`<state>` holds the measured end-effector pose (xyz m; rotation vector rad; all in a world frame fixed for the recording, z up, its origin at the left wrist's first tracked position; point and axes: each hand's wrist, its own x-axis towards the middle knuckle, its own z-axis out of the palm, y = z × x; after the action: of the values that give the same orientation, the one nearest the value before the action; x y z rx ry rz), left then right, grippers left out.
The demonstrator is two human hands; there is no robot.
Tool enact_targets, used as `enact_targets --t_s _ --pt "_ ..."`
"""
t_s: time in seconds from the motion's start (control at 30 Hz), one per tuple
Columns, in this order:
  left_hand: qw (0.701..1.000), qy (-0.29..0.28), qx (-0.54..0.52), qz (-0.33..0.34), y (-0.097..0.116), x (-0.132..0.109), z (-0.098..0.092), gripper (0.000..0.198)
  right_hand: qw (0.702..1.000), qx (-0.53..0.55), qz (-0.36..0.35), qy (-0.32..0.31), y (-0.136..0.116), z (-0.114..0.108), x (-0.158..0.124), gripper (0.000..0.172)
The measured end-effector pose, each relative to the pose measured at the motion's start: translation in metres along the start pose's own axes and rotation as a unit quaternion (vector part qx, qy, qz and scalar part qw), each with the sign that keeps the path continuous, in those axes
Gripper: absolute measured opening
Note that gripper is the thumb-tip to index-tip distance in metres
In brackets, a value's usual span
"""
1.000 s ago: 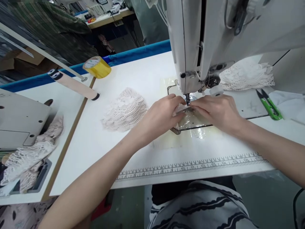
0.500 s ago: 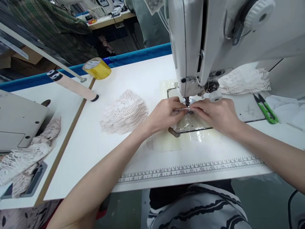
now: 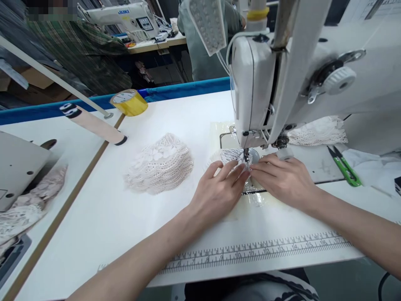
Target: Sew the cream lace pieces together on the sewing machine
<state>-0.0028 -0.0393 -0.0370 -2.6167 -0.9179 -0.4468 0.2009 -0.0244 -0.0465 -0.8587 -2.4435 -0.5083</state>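
Note:
A white lace piece (image 3: 230, 155) lies under the needle and presser foot (image 3: 246, 154) of the white sewing machine (image 3: 255, 79). My left hand (image 3: 219, 186) rests on its near edge, fingers spread and slightly bent, left of the needle. Close to the right side of the needle, my right hand (image 3: 282, 177) has its fingers pressed together on the edge of the lace. Both sets of fingertips nearly meet just in front of the foot. A stack of pale lace pieces (image 3: 163, 163) sits on the table to the left.
Green snips (image 3: 346, 167) and white cloth (image 3: 372, 167) lie at the right. More lace (image 3: 319, 131) is behind the machine's base. A yellow tape roll (image 3: 130, 102) and a pink-wrapped rod (image 3: 94, 124) stand at the back left. Two people are beyond the blue edge (image 3: 188, 88).
My left hand has gone from pinching the lace to lying over it with fingers spread. More lace shows left of the needle. The view has tilted up.

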Motion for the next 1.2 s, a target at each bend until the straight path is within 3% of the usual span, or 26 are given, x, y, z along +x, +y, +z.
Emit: enact_targets --t_s 0.73,0.93,1.2 --pt "0.999 0.008 -0.024 -0.023 -0.008 0.003 0.008 0.027 1.000 -0.004 0.015 0.006 0.002 0.003 0.004 0.026" --pt "0.999 0.013 -0.017 -0.023 -0.013 0.006 0.011 0.026 0.999 -0.020 0.024 -0.009 0.001 0.006 0.002 0.024" --pt "0.999 0.048 -0.021 -0.007 -0.004 -0.001 0.008 0.025 1.000 -0.008 0.023 0.000 -0.003 0.003 -0.003 0.015"
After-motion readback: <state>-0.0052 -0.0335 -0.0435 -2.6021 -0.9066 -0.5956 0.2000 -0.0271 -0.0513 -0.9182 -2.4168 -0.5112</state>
